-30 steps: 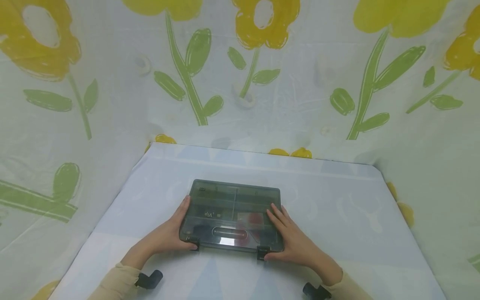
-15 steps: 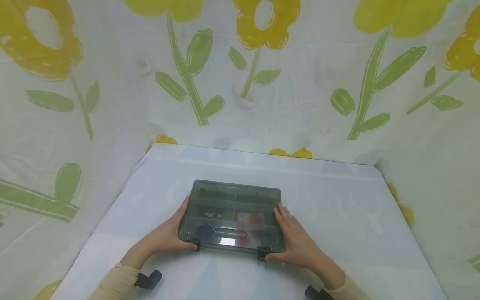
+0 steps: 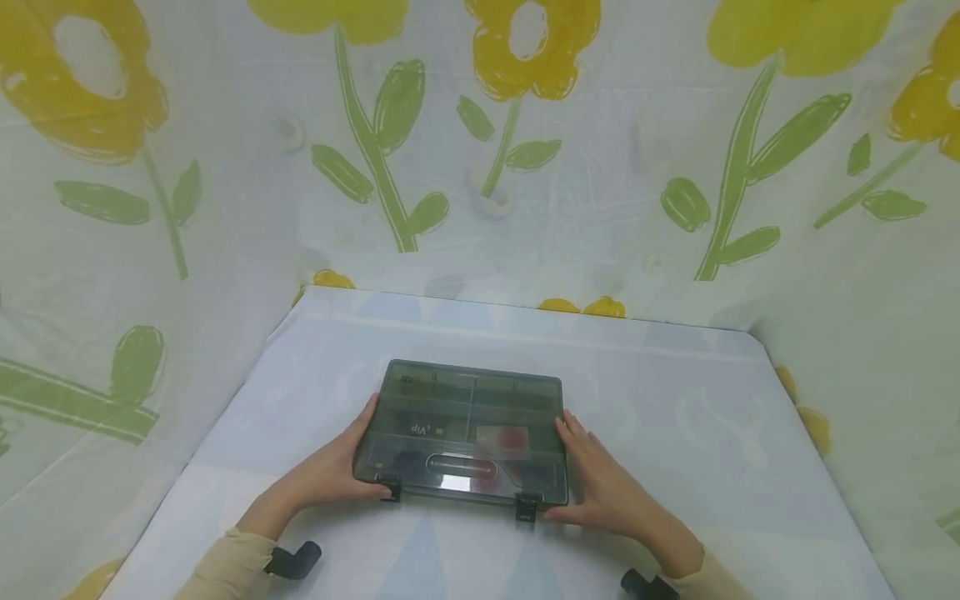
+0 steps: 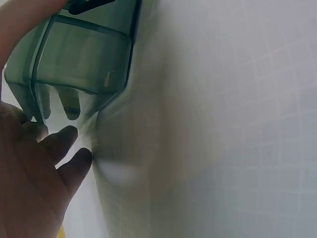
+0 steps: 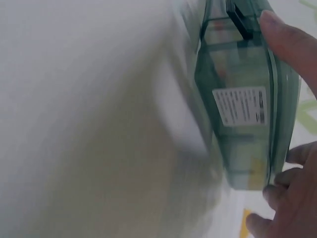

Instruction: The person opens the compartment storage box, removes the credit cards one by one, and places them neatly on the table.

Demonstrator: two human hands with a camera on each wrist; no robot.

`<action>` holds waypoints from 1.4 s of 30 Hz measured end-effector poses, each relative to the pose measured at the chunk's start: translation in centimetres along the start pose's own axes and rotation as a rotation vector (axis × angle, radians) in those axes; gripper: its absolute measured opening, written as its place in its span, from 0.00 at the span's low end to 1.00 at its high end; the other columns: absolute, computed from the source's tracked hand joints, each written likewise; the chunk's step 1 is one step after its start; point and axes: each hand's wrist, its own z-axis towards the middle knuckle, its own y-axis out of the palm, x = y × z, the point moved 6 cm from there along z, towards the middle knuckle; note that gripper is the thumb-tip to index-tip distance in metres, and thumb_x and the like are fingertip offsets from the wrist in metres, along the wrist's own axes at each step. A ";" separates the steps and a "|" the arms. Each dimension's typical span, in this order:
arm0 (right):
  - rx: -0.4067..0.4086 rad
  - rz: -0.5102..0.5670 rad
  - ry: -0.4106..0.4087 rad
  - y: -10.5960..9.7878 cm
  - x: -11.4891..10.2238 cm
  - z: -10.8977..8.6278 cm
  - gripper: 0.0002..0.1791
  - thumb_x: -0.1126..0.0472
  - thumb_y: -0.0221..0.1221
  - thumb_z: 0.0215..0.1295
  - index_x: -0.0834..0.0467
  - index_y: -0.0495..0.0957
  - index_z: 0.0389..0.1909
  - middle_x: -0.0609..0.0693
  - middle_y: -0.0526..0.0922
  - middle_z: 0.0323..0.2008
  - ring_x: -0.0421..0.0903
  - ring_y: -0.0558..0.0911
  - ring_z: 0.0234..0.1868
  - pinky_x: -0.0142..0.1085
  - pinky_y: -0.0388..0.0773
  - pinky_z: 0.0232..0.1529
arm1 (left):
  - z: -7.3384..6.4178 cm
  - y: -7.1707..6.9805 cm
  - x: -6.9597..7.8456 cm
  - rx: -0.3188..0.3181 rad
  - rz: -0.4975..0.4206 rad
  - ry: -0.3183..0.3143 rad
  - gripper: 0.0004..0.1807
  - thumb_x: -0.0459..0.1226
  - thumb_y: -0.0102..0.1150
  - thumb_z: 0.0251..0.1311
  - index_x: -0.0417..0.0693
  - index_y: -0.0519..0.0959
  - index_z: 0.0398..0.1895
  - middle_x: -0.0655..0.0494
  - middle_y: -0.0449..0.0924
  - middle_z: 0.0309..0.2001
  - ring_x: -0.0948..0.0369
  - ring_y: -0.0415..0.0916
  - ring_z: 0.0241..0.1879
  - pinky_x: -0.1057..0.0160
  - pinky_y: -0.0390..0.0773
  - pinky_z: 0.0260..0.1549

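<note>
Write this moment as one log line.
left hand: holds box, left side | right hand: holds box, right side | box: closed | white label: on box's right end

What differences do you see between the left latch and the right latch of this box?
First, the left latch is partly covered by the thumb of the left hand, while the right latch lies uncovered in the head view, with the thumb of the right hand beside it. Second, the left latch appears higher in that view than the right latch. Both are black and sit along the box's near edge.
</note>
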 end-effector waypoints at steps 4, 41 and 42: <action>-0.024 0.061 -0.006 -0.2 0.5 -0.1 0.73 0.34 0.77 0.44 0.60 0.45 0.82 0.60 0.44 0.81 0.61 0.53 0.79 0.58 0.56 0.75 | -0.1 -0.1 -0.1 -0.012 0.000 -0.005 0.82 0.63 0.81 0.36 0.47 0.33 0.83 0.39 0.42 0.81 0.38 0.54 0.75 0.37 0.62 0.71; -0.037 0.156 0.017 -1.7 1.0 0.0 0.67 0.36 0.77 0.47 0.53 0.49 0.82 0.55 0.51 0.80 0.57 0.58 0.78 0.58 0.63 0.73 | -0.7 -1.8 0.2 -0.010 0.020 -0.034 0.72 0.60 0.78 0.42 0.53 0.41 0.84 0.35 0.49 0.79 0.32 0.56 0.73 0.31 0.64 0.67; -0.035 0.157 0.019 -1.8 1.0 0.0 0.67 0.35 0.76 0.47 0.53 0.50 0.82 0.54 0.51 0.80 0.57 0.59 0.78 0.58 0.63 0.73 | -0.7 -1.8 0.2 -0.006 0.015 -0.032 0.71 0.60 0.78 0.43 0.53 0.41 0.84 0.35 0.50 0.79 0.32 0.56 0.73 0.30 0.64 0.66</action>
